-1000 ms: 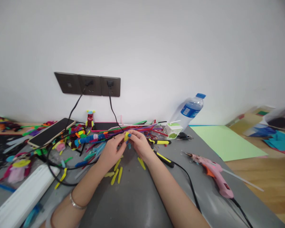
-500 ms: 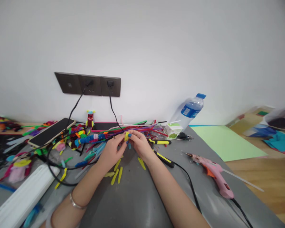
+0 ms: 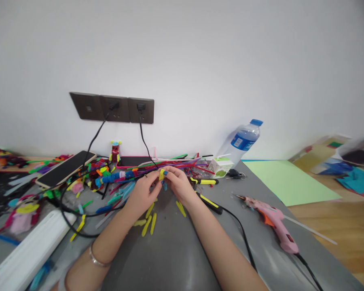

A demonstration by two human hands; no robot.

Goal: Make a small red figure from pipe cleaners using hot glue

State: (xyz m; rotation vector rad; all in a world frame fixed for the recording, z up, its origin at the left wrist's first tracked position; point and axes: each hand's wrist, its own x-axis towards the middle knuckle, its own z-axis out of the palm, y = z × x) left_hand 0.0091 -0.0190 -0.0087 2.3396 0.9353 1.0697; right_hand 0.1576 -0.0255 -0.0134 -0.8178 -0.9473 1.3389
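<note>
My left hand (image 3: 142,194) and my right hand (image 3: 177,184) meet over the grey table (image 3: 176,250), fingertips pinched together on a small yellow pipe-cleaner piece (image 3: 161,174). The nails on my right hand are painted blue. Several short yellow pipe-cleaner pieces (image 3: 148,222) lie on the table just below my hands. A silver bracelet (image 3: 97,258) sits on my left wrist.
A pile of coloured pipe cleaners (image 3: 115,176) spreads left and behind. Two phones (image 3: 65,167) lie near wall sockets (image 3: 112,108) with black cables. A pink glue gun (image 3: 274,222), water bottle (image 3: 241,143), small carton (image 3: 221,166), cutters (image 3: 209,202) and green paper (image 3: 288,182) are on the right.
</note>
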